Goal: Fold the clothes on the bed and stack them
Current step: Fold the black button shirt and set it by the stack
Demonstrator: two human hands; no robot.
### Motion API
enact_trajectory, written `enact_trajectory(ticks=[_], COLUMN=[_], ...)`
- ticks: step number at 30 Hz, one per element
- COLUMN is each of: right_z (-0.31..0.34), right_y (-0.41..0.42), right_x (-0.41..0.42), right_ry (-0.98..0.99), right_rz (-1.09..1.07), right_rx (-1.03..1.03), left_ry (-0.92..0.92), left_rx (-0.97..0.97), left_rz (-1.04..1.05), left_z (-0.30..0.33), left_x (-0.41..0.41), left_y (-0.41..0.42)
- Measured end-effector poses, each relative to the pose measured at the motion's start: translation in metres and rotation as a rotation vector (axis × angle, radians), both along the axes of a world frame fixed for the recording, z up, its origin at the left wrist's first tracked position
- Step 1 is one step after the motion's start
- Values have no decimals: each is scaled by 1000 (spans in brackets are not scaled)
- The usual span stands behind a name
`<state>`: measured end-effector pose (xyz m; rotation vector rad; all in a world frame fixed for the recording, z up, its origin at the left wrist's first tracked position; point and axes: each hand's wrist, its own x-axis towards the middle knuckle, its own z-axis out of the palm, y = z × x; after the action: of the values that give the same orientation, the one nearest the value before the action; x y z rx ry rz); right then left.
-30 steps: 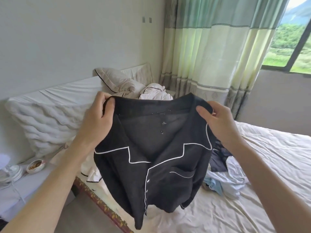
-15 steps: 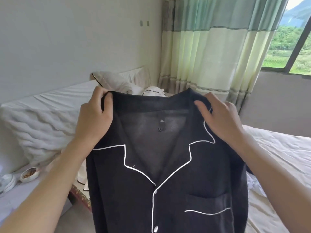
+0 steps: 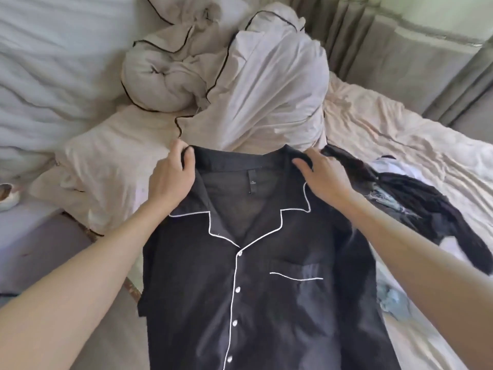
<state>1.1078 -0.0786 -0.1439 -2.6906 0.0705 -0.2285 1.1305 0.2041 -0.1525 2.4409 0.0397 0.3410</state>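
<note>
Left hand (image 3: 170, 180) and right hand (image 3: 324, 176) each pinch shoulder of black shirt (image 3: 266, 276) at collar, front up, likely to spread it flat for folding. Shirt near centre, over bed (image 3: 400, 134) edge. Pale duvet (image 3: 240, 76) bunched far; dark clothes (image 3: 426, 209) heaped right (unfolded). Curtain (image 3: 400, 49) far right.

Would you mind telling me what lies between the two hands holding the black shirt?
In the head view, the shirt's back collar band with its neck label spans between the left hand and right hand; nothing else intervenes.
</note>
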Motion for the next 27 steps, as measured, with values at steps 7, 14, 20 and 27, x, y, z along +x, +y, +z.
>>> enact_trajectory(ticks=[7, 14, 20, 27], right_z=[-153, -237, -274, -288], right_y=[-9, -15, 0, 62], right_x=[78, 131, 101, 24], right_ry=[175, 291, 319, 313], right_rz=[-7, -170, -149, 105], right_rx=[158, 315, 174, 27], left_ry=[199, 319, 453, 580], left_rx=[46, 107, -42, -29], left_rz=[14, 42, -7, 61], left_z=[-142, -220, -261, -292], left_x=[75, 140, 141, 60], left_y=[-12, -33, -20, 95])
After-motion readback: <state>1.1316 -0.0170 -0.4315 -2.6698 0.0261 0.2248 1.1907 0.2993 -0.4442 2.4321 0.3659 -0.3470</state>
